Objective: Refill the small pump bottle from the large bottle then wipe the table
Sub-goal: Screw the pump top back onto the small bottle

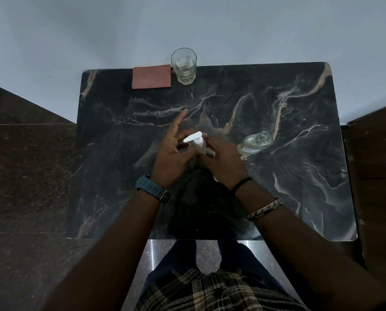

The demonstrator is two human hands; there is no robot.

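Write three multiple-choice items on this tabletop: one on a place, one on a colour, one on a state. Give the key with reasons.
1. Where is the cloth?
A. at the far edge, beside the glass
B. under the large bottle
C. on the floor

2. What colour is the pump head?
A. red
B. white
C. blue

3. How is the small pump bottle placed?
A. lying by the glass
B. held between both hands
C. standing alone

Key: 1 A, the cloth lies left of the glass. 2 B, it shows white. 3 B, the left hand and right hand close around it; the large bottle stands apart.
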